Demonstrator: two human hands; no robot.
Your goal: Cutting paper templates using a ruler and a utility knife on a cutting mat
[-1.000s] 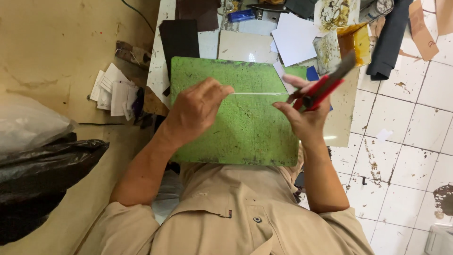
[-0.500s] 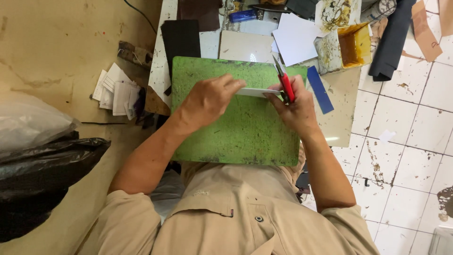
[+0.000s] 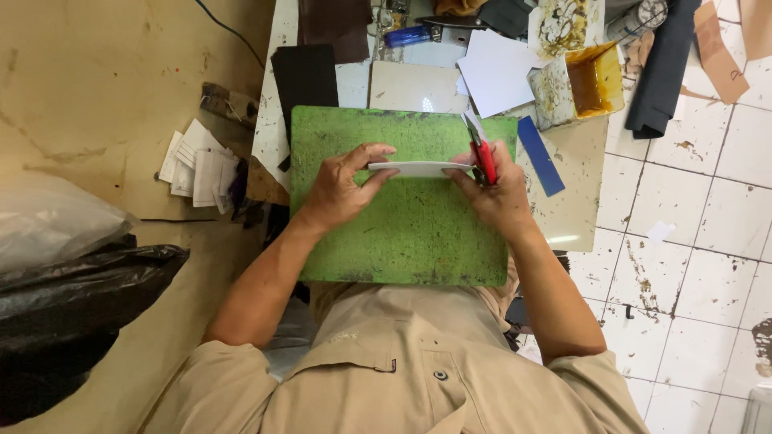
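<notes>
Your left hand [image 3: 342, 193] pinches a thin white card strip [image 3: 418, 169] while your right hand [image 3: 494, 193] grips red-handled scissors [image 3: 482, 157] at its right end over the green cutting mat [image 3: 402, 241], apparently mid-trim; next, steady alignment.

Green cutting mat [image 3: 402, 233] lies across the person's lap. Above its upper half, left hand [image 3: 342, 189] pinches one end of a thin white strip [image 3: 414, 169]; right hand [image 3: 494, 193] grips the other end together with red-handled scissors [image 3: 482, 157]. Blue strip [image 3: 540, 155] lies just beside the mat's right edge; yellow-stained tin [image 3: 581, 84] beyond its far right corner.
</notes>
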